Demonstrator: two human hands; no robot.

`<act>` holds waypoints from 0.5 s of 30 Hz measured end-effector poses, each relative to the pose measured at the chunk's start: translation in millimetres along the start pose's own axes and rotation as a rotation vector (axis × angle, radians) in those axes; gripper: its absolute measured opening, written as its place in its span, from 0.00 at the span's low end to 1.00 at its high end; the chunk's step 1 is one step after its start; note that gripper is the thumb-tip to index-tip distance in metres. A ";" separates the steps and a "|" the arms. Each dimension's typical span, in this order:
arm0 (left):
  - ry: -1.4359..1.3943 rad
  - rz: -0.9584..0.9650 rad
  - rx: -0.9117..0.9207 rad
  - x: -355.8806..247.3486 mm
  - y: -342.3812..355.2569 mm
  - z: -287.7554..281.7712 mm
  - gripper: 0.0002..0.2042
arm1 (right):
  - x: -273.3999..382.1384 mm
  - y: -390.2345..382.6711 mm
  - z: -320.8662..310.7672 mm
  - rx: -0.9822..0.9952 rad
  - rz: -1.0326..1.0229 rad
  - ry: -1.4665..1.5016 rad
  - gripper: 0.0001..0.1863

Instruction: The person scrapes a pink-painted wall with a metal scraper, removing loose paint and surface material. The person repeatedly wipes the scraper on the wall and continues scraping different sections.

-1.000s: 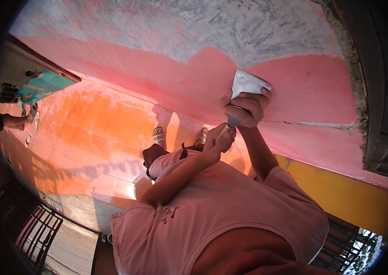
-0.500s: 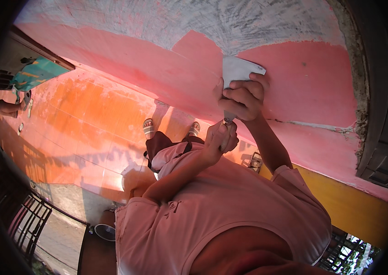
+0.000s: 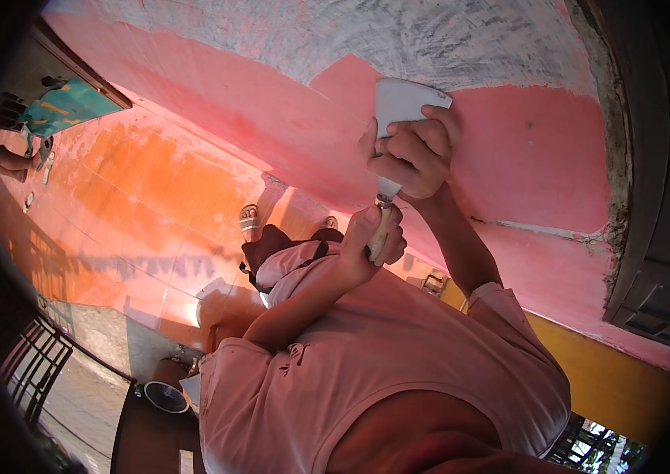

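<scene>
A wide-bladed putty knife (image 3: 407, 101) lies against the wall, its pale blade overlapping the border between smooth pink paint and the streaky grey-white area above. My left hand (image 3: 370, 241) is closed around its light handle, below the blade. Higher up, my right hand (image 3: 418, 154) grips the blade's lower part, with bent fingers across its face. The fingers hide part of the blade and the narrow neck. Pink paint (image 3: 528, 158) covers the wall to the right of my right hand.
A rough, chipped edge (image 3: 623, 158) runs beside a dark frame at the right. A crack (image 3: 540, 231) crosses the lower wall. Orange floor tiles (image 3: 145, 205) extend left, where another person's legs (image 3: 11, 162) show near a teal cloth (image 3: 70, 114). A round container (image 3: 166, 397) stands lower left.
The putty knife and both hands have moved slightly up and left along the wall, the blade coming nearer the pointed tip of pink paint. The whole view has shifted a little.
</scene>
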State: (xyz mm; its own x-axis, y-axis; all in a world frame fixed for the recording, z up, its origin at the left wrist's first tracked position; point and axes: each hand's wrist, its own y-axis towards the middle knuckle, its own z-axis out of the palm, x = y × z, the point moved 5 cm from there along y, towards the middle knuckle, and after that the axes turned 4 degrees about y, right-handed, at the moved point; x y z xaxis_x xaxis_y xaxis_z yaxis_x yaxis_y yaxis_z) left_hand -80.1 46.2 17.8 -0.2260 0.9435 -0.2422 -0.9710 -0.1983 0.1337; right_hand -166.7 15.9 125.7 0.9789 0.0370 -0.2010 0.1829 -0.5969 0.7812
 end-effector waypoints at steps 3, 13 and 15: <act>0.034 -0.031 0.025 0.4 -0.1 2.6 0.21 | 0.7 -6.3 -4.5 -0.008 0.021 -0.019 0.20; -0.034 -0.081 -0.018 -14.0 -5.9 7.4 0.21 | 3.7 10.2 0.5 -0.007 0.014 -0.003 0.19; -0.046 -0.112 -0.007 -9.3 -7.4 7.7 0.21 | 4.7 7.7 -2.9 0.007 0.020 -0.020 0.19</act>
State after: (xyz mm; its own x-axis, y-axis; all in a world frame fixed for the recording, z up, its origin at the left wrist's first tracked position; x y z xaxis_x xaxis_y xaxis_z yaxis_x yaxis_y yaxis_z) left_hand -70.2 40.9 26.5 -0.1121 0.9711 -0.2107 -0.9905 -0.0923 0.1018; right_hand -160.5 13.8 132.5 0.9804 0.0089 -0.1969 0.1623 -0.6033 0.7808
